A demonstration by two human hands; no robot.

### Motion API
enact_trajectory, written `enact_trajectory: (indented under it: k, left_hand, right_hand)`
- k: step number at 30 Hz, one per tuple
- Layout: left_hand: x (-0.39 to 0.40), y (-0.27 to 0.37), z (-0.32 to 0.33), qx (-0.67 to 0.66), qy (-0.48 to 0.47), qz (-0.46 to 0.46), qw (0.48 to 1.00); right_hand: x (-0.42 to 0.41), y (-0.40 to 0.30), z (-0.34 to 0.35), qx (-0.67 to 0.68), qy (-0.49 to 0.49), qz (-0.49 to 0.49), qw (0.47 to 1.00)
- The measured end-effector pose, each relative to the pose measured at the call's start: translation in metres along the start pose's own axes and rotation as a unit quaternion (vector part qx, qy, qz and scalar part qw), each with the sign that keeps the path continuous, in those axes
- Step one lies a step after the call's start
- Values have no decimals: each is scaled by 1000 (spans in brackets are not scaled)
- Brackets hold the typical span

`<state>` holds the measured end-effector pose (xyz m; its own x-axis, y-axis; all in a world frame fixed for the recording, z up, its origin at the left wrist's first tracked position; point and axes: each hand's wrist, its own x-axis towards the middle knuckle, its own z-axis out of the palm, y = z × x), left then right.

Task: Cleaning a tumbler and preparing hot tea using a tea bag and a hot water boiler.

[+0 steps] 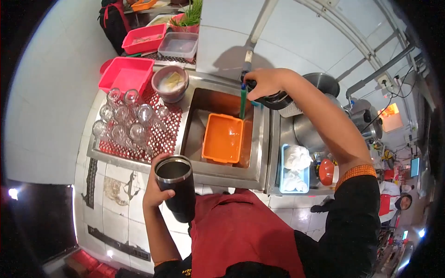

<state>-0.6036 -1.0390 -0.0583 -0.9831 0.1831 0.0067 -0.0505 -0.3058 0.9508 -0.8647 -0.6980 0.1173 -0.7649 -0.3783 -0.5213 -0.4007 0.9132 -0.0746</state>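
Observation:
My left hand grips a black tumbler with a steel rim, its mouth uncovered, in front of the sink's near edge. My right hand is raised at the faucet over the sink's back right corner, its fingers around the dark tap area; the exact grip is partly hidden. A green hose hangs from the faucet. Below it, an orange plastic basin sits in the stainless steel sink. What the dark object beneath my right wrist is, I cannot tell.
Upturned glasses stand on a red perforated mat at left, beside a pink tray and a bowl holding a sponge. At right are a blue basket with white bundles, an orange bowl and large metal pots. A co-worker stands far right.

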Motion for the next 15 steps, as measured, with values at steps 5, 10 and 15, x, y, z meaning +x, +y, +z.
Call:
enact_trajectory:
  k: [5, 10, 15]
  left_hand:
    - [41, 5, -57, 37, -65, 8, 997]
    - [54, 43, -96, 13, -105, -21, 994]
    - [91, 63, -103, 18, -193, -19, 981]
  right_hand:
    - [22, -3, -15, 8, -93, 82, 992]
    - [68, -38, -10, 179, -266, 198, 926]
    - [83, -45, -6, 227, -235, 216, 920]
